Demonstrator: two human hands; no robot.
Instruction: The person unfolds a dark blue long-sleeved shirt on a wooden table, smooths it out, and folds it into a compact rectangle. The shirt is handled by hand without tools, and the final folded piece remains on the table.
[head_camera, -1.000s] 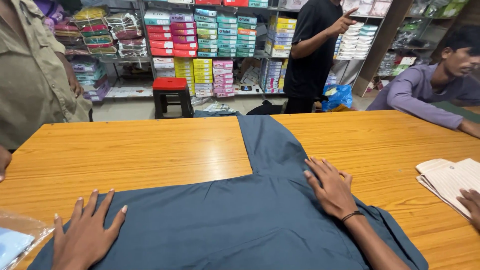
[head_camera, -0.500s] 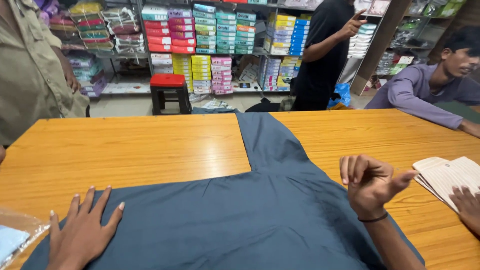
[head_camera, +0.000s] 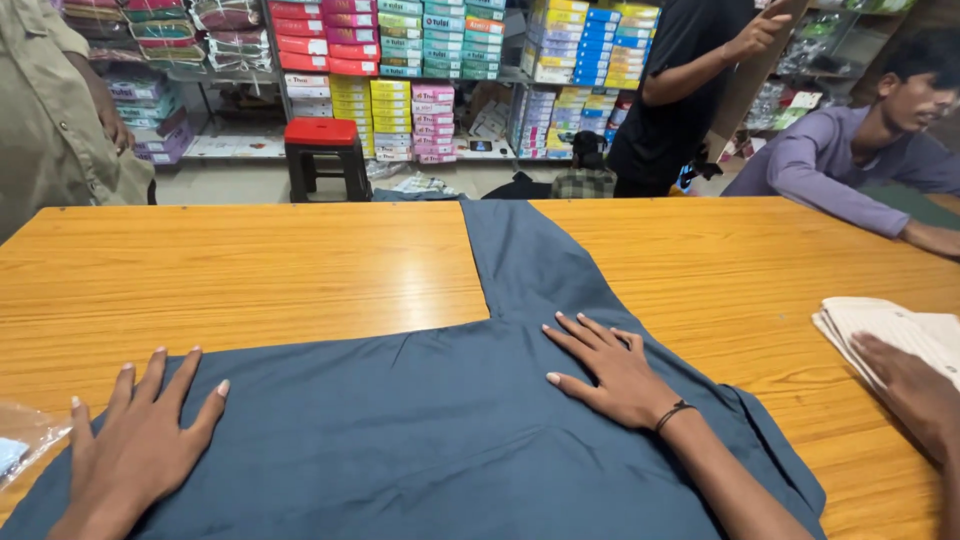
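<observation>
Slate-blue cloth (head_camera: 420, 420) lies flat on the worktop (head_camera: 200, 280), one strip running to 12 o'clock. Our left hand (head_camera: 135, 445) and right hand (head_camera: 610, 370) press on it, grip fully open, fingers spread, holding nothing. We'd keep palms flat to avoid creases. Folded white cloth (head_camera: 890, 325) at 3 o'clock; red stool (head_camera: 322, 150) and stocked shelves (head_camera: 420, 50) beyond.

Orange wood table (head_camera: 230, 270) filling the foreground, catching soft indoor light. Behind it, shelves (head_camera: 420, 50) running wall to wall, stacked w/ folded cloth packs in red, yellow, green, blue. Red-topped stool (head_camera: 322, 150) standing on pale floor (head_camera: 230, 183). Dark clothes (head_camera: 545, 185) lying nearby.
</observation>
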